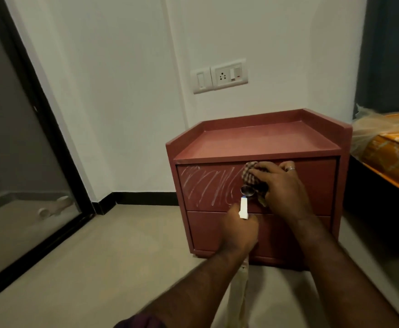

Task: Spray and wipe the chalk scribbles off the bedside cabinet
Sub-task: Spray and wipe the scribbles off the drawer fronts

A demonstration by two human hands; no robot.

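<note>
A dark red bedside cabinet point(260, 143) with two drawers stands against the white wall. White chalk scribbles point(208, 185) cover the left half of the upper drawer front; its right half looks plain. My right hand point(281, 185) presses a checked cloth point(251, 177) against the upper drawer, just above the round metal knob point(247, 191). My left hand point(239, 230) grips a spray bottle point(244, 208) whose white nozzle points up at the drawer; its pale body hangs below my wrist.
A bed point(392, 147) with an orange cover wrapped in plastic stands right of the cabinet. A black-framed glass sliding door point(39, 129) fills the left. A switch and socket plate point(219, 75) sits on the wall above. Beige tiled floor point(113, 256) lies in front.
</note>
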